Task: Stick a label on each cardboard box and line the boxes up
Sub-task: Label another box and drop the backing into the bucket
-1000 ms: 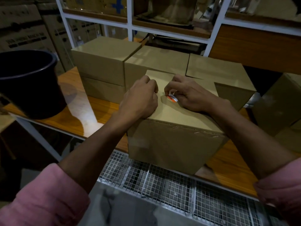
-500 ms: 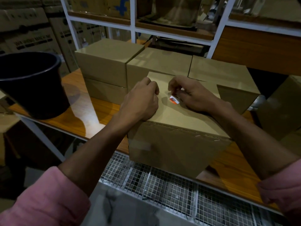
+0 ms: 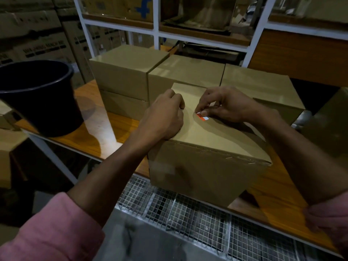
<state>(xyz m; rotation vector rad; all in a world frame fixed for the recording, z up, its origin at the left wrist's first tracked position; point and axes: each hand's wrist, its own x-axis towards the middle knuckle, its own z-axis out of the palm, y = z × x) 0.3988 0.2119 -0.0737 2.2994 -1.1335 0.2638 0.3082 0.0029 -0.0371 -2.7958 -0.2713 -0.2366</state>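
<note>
Two hands work atop the plain brown cardboard box [image 3: 209, 140]. Right hand [image 3: 224, 104] pinches the small orange-and-white label [image 3: 203, 117], which runs diagonally beneath its fingertips; left hand [image 3: 163, 117], curled, rests just left.

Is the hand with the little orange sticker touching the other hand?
Apart. The head view shows bare box top between the right hand, pinching the sticker, and the left hand.

Wooden shelf board [image 3: 105, 129], orange-brown, glossy, white metal frame. On it: front cardboard box [image 3: 207, 166] at the near edge, corner overhanging; row of boxes [image 3: 186, 72] behind, touching side by side, left ones stacked. Black bucket [image 3: 39, 98] far left.
</note>
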